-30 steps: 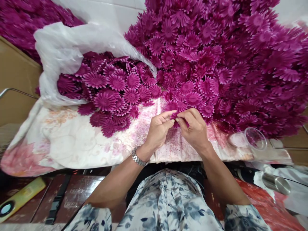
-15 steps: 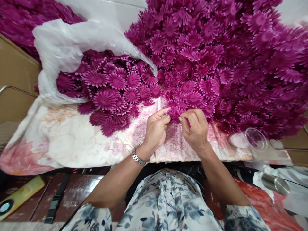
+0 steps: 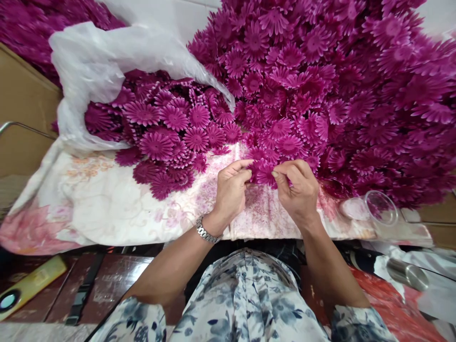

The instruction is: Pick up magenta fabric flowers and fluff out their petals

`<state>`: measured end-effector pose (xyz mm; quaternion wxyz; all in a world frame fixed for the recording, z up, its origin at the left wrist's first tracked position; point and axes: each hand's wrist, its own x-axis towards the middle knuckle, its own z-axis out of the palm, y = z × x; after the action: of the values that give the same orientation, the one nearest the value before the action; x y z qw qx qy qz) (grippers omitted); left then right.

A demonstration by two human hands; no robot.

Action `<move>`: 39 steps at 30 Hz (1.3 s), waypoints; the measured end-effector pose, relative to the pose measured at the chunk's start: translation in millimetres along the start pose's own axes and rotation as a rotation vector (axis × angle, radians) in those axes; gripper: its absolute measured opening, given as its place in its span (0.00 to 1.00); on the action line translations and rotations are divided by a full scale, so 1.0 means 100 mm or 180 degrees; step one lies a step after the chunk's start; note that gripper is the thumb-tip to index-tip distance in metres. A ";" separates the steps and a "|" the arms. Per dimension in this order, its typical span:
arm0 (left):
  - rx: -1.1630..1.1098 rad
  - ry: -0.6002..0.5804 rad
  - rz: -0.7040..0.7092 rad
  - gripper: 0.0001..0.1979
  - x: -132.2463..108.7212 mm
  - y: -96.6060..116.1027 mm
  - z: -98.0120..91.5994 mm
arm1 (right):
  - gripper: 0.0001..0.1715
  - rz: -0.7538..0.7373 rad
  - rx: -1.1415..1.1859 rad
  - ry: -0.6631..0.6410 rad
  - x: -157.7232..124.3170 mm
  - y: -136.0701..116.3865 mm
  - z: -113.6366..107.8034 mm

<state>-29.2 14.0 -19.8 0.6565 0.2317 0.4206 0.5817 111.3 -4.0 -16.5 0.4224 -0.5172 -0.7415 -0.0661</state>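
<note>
Between my hands, just above the patterned cloth (image 3: 117, 199), is a magenta artificial flower (image 3: 264, 173). My left hand (image 3: 232, 185), with a metal watch on its wrist, pinches the flower's left side between thumb and fingers. My right hand (image 3: 298, 187) is closed in a pinch at the flower's right edge; its fingertips hide what they grip. Behind both hands rises a large heap of magenta flowers (image 3: 285, 90). To the left, a smaller pile of flower heads (image 3: 164, 128) spills from a white plastic bag (image 3: 89, 61).
A clear plastic cup (image 3: 381, 208) lies at the table's right, below the heap. Cardboard (image 3: 28, 99) stands at the far left. Below the table are a yellow object (image 3: 33, 285), a black strap with a buckle (image 3: 83, 294), a metal cylinder (image 3: 408, 274) and red plastic (image 3: 381, 294).
My right hand has shifted a little to the right, widening the gap between my hands. More of the flower shows between them. My left hand has stayed almost still.
</note>
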 end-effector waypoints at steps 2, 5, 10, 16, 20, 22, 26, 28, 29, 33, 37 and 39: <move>0.0008 -0.0014 -0.0005 0.10 0.00 0.00 -0.01 | 0.06 0.0027 0.0099 0.0075 0.01 0.00 -0.03; 0.0272 -0.0200 0.0007 0.17 0.00 -0.01 -0.02 | 0.06 -0.0095 0.0190 0.0094 0.02 -0.01 -0.04; 0.0447 -0.0435 -0.0108 0.09 -0.02 -0.03 -0.05 | 0.07 -0.0414 0.0097 -0.0001 0.01 0.02 0.00; 0.0573 -0.0693 0.0032 0.05 -0.03 -0.05 -0.07 | 0.07 -0.0577 -0.0007 -0.0052 0.01 0.04 0.05; 0.0767 -0.0479 0.0325 0.02 -0.02 -0.07 -0.07 | 0.08 -0.0590 -0.0129 -0.0116 0.00 0.04 0.07; 0.0779 -0.0390 0.0410 0.02 -0.02 -0.07 -0.06 | 0.07 -0.0611 -0.0184 -0.0114 -0.01 0.04 0.08; 0.0837 -0.0324 0.0457 0.01 -0.03 -0.06 -0.04 | 0.07 -0.0637 -0.0284 -0.0103 -0.01 0.03 0.09; 0.0793 -0.0324 0.0448 0.02 -0.03 -0.06 -0.04 | 0.06 -0.0634 -0.0341 -0.0116 -0.01 0.03 0.09; 0.0716 -0.0319 0.0431 0.02 -0.03 -0.05 -0.04 | 0.07 -0.0633 -0.0374 -0.0129 -0.01 0.03 0.09; 0.0308 -0.0105 0.0456 0.05 0.00 -0.04 -0.05 | 0.08 -0.0439 -0.0534 -0.0108 -0.02 0.09 0.04; 0.0206 0.0089 0.0645 0.07 0.05 -0.01 -0.08 | 0.06 -0.0122 -0.0819 0.0135 0.03 0.24 -0.13; 0.0167 0.0160 0.0759 0.07 0.07 0.00 -0.09 | 0.05 0.0004 -0.0996 0.0371 0.11 0.33 -0.24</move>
<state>-36.5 19.3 -26.9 0.5656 0.2825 0.4215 0.6501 150.5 5.8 -4.3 0.3791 -0.5723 -0.6961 -0.2104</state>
